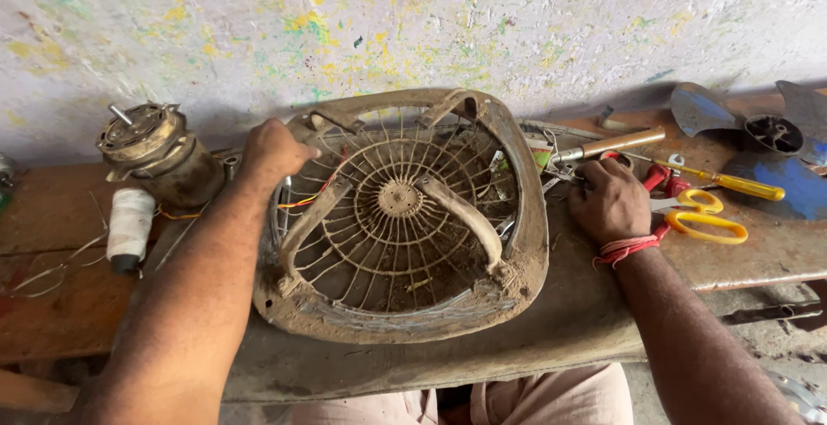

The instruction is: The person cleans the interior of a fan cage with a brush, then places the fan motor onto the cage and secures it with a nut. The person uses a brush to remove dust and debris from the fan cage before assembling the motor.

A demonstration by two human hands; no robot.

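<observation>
Where the picture ends at the bottom, both forearms are cut off and only a strip of pale trousers shows under the front edge of the tabletop (448, 365), so nothing of the person's seat or stance can be read. Just beyond that edge lies the dirty fan guard (405, 218), a rounded, squarish frame caked with brown dust, its thin wire spokes running out from a small round hub under three curved ribs; grit has gathered in its near corners, and what lies beneath the grille is hard to make out. It sits in the middle of the tabletop, between the two hands. The left hand (274, 154) rests closed over the guard's far left rim, its fingers hidden behind the knuckles, and thin red and yellow wires (310, 197) show just below it. The right hand (610, 201), a red thread at its wrist, lies curled among the tools just right of the guard; whether its grip has closed on anything cannot be told. Beside it are yellow-handled scissors (706, 218) and a yellow-handled screwdriver (732, 184). Farther left stand a white spool (131, 223) and a motor (159, 154); far right, a blue fan blade (767, 141) is partly cut off.
</observation>
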